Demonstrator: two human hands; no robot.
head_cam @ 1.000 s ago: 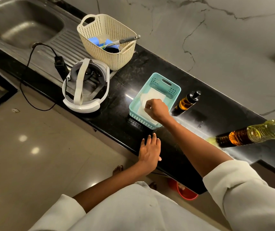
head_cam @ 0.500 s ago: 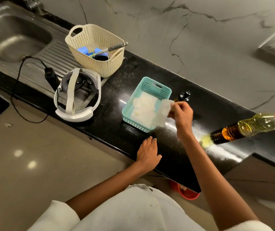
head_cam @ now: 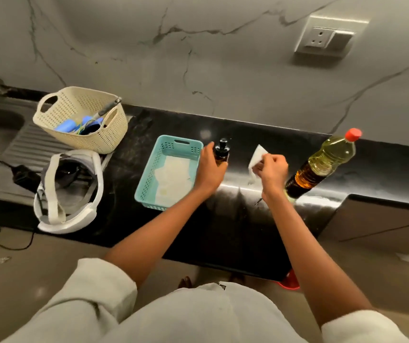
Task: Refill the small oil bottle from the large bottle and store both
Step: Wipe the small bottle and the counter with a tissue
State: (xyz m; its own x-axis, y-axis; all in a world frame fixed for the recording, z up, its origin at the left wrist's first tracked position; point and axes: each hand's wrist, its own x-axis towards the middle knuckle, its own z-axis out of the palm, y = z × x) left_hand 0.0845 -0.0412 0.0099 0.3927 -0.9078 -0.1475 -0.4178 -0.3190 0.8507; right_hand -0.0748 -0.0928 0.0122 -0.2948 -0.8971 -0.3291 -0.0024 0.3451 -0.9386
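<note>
On a glossy black counter (head_cam: pixel 235 219), the small oil bottle (head_cam: pixel 221 154) (dark, pump-topped) is gripped by the left hand (head_cam: pixel 209 167) beside a teal slotted basket (head_cam: pixel 167 169); a white tissue (head_cam: pixel 256 158) is pinched in the right hand (head_cam: pixel 272 169), with the large bottle (head_cam: pixel 322 164) standing just beyond.

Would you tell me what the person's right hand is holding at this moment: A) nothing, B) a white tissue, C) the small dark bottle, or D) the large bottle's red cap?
B: the right hand pinches a white tissue, while the left hand grips the small dark bottle.
</note>
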